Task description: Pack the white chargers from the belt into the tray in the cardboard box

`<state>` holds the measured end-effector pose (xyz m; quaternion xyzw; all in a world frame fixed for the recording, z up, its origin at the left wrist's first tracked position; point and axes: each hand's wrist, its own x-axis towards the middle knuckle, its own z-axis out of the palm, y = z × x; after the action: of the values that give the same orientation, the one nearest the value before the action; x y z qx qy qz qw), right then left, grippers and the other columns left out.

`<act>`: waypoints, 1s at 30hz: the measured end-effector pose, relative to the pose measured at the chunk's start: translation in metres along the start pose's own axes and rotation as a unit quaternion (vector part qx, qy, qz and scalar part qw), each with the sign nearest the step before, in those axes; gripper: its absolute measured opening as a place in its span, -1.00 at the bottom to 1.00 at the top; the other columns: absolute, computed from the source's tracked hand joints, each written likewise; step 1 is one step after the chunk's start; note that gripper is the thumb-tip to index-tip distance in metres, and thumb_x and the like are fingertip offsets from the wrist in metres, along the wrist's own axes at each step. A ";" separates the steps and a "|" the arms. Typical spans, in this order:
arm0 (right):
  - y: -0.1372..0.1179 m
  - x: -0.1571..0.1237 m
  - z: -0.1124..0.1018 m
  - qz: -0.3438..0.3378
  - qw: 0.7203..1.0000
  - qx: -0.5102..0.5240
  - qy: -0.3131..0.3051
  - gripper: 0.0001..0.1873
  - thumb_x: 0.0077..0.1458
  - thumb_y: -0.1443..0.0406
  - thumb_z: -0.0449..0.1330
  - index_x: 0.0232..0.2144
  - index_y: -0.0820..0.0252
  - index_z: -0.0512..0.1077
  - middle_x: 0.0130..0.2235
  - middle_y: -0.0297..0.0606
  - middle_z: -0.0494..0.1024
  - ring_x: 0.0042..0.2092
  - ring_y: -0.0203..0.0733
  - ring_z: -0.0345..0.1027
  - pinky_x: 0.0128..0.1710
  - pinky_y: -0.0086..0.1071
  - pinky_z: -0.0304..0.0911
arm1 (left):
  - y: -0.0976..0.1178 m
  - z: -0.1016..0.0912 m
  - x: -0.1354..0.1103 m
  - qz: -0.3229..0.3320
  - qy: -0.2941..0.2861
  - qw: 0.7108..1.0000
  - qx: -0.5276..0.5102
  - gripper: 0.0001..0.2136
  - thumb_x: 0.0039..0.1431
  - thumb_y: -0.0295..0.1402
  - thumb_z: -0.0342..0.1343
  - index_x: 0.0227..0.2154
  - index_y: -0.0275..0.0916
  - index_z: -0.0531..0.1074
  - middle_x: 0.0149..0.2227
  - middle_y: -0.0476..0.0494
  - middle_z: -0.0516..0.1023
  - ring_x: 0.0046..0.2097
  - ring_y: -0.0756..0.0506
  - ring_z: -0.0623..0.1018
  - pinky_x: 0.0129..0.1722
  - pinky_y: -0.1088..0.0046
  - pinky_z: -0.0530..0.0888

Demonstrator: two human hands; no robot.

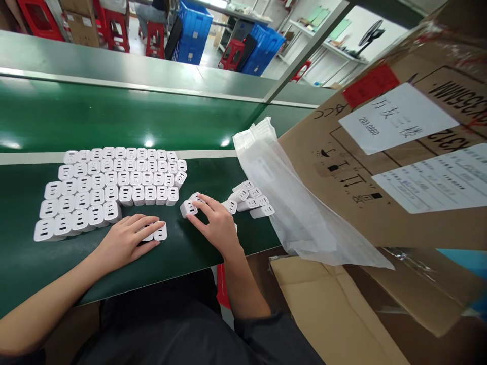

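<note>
Several rows of small white chargers (114, 182) lie packed together on the green belt (114, 121). My left hand (127, 241) rests flat on the belt with its fingers stretched over two chargers (158, 232) at the near edge of the group. My right hand (215, 223) curls its fingers round a single white charger (187, 208) just right of the rows. A loose heap of more chargers (251, 198) lies beyond my right hand, beside a clear plastic bag (297, 208).
A large cardboard box (399, 152) with paper labels stands on the right, its flap (335, 304) hanging below the table edge. Behind the belt are blue crates (194, 30), red stools (114, 28) and a metal post (304, 50).
</note>
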<state>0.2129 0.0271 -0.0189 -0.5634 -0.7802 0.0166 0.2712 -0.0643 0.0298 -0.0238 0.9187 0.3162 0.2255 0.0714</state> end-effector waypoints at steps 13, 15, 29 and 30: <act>-0.011 0.004 -0.011 -0.116 0.984 0.071 -0.117 -0.57 0.23 0.13 0.24 0.10 0.09 0.39 0.12 -0.03 0.37 0.19 0.06 0.27 0.12 -0.02 0.35 | -0.006 -0.009 0.000 -0.031 -0.030 0.999 0.003 -0.65 0.34 -0.23 0.04 0.12 -0.17 0.41 0.05 -0.22 0.56 -0.02 -0.19 0.58 -0.16 0.30 0.54; -0.012 0.005 -0.008 -0.127 0.982 0.058 -0.125 -0.56 0.23 0.12 0.24 0.13 0.05 0.40 0.24 -0.01 0.26 0.28 0.11 0.14 0.17 0.03 0.30 | -0.006 -0.011 0.000 -0.031 -0.036 0.999 0.003 -0.66 0.34 -0.22 0.02 0.11 -0.19 0.41 0.05 -0.24 0.55 -0.04 -0.18 0.58 -0.19 0.31 0.53; -0.034 -0.011 0.015 -0.024 0.998 0.062 -0.015 -0.70 0.18 0.07 0.27 -0.22 0.16 0.41 0.22 0.07 0.29 0.25 0.13 0.21 0.09 -0.02 0.39 | -0.006 -0.011 -0.002 -0.020 -0.037 0.999 0.016 -0.67 0.35 -0.23 0.01 0.10 -0.22 0.39 0.02 -0.27 0.54 -0.08 -0.18 0.58 -0.23 0.34 0.50; -0.037 -0.012 0.019 -0.008 0.999 0.054 -0.003 -0.71 0.18 0.09 0.27 -0.19 0.17 0.42 0.23 0.07 0.28 0.23 0.12 0.24 0.06 -0.05 0.42 | -0.006 -0.010 -0.002 -0.019 -0.034 0.999 0.017 -0.67 0.35 -0.23 0.01 0.10 -0.22 0.39 0.02 -0.26 0.55 -0.09 -0.18 0.58 -0.24 0.35 0.50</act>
<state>0.1744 0.0087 -0.0278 -0.5415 -0.7836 0.0581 0.2990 -0.0738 0.0331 -0.0169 0.9208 0.3348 0.1869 0.0710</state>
